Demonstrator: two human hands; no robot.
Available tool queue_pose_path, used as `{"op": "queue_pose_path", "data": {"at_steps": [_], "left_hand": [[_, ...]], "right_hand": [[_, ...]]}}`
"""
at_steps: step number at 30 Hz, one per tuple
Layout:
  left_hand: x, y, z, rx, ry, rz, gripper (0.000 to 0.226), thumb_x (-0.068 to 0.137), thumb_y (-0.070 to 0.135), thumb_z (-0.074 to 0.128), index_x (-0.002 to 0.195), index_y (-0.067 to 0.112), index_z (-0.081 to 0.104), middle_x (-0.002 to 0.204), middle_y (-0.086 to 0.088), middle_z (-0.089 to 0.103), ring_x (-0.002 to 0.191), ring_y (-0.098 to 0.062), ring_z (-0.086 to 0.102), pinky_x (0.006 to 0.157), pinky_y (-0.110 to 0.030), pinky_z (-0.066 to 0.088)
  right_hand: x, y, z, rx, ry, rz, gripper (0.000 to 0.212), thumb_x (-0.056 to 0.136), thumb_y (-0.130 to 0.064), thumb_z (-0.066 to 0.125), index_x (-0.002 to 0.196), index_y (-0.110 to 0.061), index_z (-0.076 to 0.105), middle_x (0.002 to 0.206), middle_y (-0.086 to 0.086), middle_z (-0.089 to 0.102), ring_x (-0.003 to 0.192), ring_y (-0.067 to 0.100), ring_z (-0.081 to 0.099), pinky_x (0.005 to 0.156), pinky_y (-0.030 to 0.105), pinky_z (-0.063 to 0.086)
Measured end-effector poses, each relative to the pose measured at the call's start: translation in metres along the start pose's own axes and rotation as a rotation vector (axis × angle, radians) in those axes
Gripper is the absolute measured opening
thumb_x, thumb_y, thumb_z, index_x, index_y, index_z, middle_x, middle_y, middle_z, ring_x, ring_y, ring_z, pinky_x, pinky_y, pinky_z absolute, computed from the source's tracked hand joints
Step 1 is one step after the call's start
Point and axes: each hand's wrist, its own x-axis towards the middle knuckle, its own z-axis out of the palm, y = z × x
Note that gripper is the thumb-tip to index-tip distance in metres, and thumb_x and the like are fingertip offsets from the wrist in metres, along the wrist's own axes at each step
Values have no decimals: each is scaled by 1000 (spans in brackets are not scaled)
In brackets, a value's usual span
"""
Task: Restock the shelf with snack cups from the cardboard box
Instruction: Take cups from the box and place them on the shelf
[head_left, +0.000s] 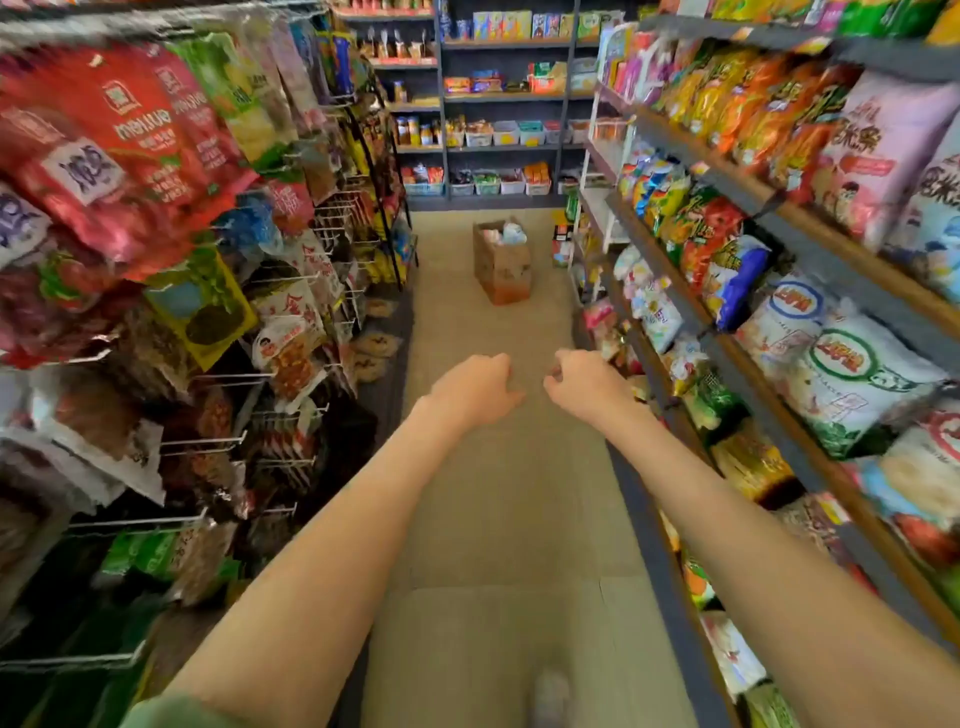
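A brown cardboard box (502, 265) stands on the floor far down the aisle, with several pale snack cups (511, 232) showing at its open top. Both my arms stretch forward over the aisle floor. My left hand (477, 388) and my right hand (583, 383) hang side by side well short of the box, fingers loosely curled, holding nothing. The frame is blurred by motion.
A peg rack of hanging snack bags (171, 249) lines the left. Dark shelves (779, 332) packed with chip bags line the right. More shelving (498, 98) closes the far end. The beige floor (498, 493) runs between them to the box.
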Motion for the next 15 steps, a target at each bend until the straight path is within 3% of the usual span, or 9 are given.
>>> {"op": "queue_pose_path", "data": {"at_steps": [4,10,15], "left_hand": [[82,-23,28,-31,-76,-80,40,92,35,53,121,8,52,115,-14,63,109,-31,58,88,-35,48],[231,-57,52,-92,-333,-172,35,93,33,52,119,9,57,120,-13,62,113,-29,55,89,-32,45],[345,-101,40,-114,-324,-250,29,94,27,48,112,8,60,114,-16,63,110,-31,57,89,-33,47]], "right_hand": [[79,31,33,27,-78,53,32,93,-27,46,117,-8,55,122,16,58,114,33,55,89,38,47],[230,67,69,76,-236,102,25,91,-23,48,108,-6,57,118,17,58,111,35,56,85,37,46],[361,74,82,76,-329,54,25,90,-22,49,103,-4,60,113,20,61,107,36,58,87,38,49]]}}
